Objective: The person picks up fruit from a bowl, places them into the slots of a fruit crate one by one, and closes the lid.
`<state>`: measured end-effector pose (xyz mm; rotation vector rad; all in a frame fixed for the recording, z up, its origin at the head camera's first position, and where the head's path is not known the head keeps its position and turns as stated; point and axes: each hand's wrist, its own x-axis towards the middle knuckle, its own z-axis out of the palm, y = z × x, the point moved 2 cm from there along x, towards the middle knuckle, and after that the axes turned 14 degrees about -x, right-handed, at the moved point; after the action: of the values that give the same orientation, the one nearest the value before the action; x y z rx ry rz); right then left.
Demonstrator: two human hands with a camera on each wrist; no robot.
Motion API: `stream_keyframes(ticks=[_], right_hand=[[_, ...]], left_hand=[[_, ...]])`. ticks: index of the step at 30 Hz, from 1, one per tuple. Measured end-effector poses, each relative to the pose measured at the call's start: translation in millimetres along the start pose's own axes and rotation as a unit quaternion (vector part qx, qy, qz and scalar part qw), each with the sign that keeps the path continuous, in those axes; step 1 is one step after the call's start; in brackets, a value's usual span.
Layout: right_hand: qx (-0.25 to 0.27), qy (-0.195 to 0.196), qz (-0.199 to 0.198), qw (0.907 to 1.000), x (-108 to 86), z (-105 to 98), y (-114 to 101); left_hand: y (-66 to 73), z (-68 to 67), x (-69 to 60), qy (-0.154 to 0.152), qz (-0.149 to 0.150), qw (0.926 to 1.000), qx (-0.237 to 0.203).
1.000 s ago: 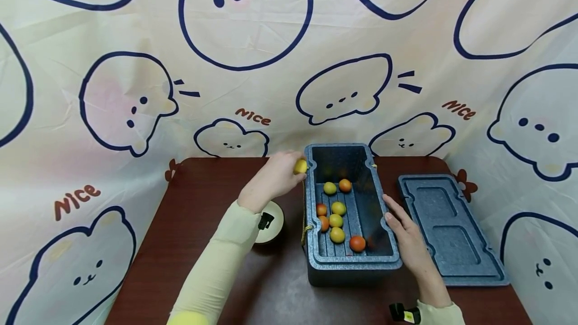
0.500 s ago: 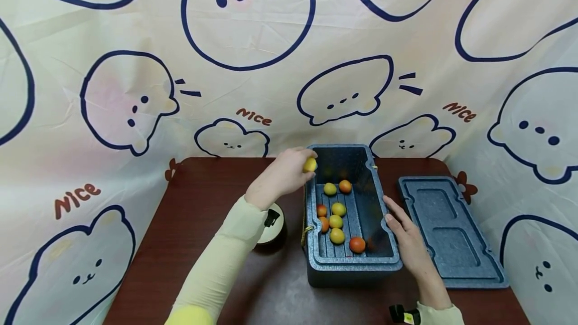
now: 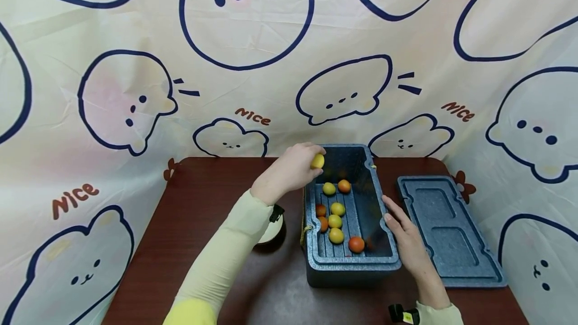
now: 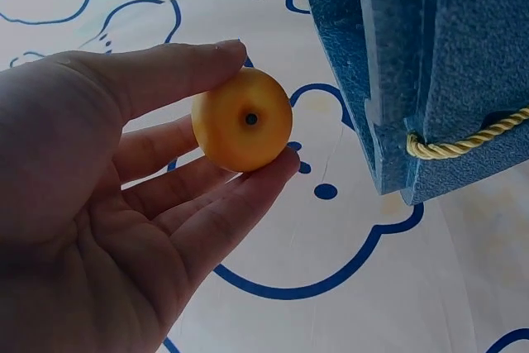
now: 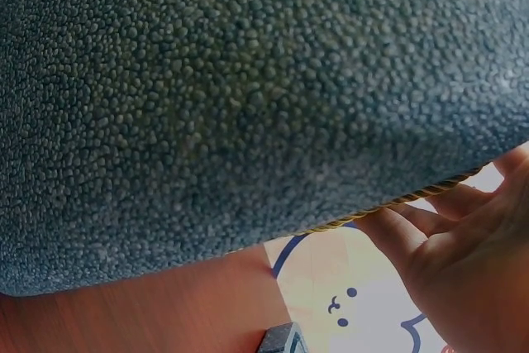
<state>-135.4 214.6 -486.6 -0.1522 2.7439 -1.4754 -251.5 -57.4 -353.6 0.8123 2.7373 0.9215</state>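
My left hand (image 3: 291,170) pinches a small yellow fruit (image 4: 242,120) between thumb and fingers; a dark dimple marks its face in the left wrist view. In the head view this hand is over the far left rim of a blue-grey foam box (image 3: 354,264). Small yellow fruits (image 3: 336,236) and orange-red ones (image 3: 356,245) lie on the box's ribbed floor, mostly along its left side. My right hand (image 3: 410,242) rests against the box's right rim with fingers fairly straight. A yellow cord (image 5: 384,204) runs along the box near its fingers in the right wrist view.
The box's blue-grey lid (image 3: 456,234) lies on the brown table (image 3: 198,234) to the right. A round white-topped container (image 3: 272,232) stands left of the box, partly hidden by the left forearm. A patterned cloth (image 3: 244,29) hangs behind.
My left hand has moved right with the yellow fruit, from outside the box's left rim to over its far left part. My right hand stays at the right rim.
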Motion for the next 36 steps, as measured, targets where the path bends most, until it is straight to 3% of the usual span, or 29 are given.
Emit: stream_keyframes(ticks=[18, 36], right_hand=[[-0.005, 0.003, -0.002, 1.0, 1.3, 1, -2], [0.001, 0.008, -0.012, 0.9999, 0.6, 1, -1]], left_hand=[[16.8, 6.6, 10.4, -0.031, 0.01, 0.9995, 0.008], [24.5, 18.9, 18.3, -0.053, 0.021, 0.9983, 0.016]])
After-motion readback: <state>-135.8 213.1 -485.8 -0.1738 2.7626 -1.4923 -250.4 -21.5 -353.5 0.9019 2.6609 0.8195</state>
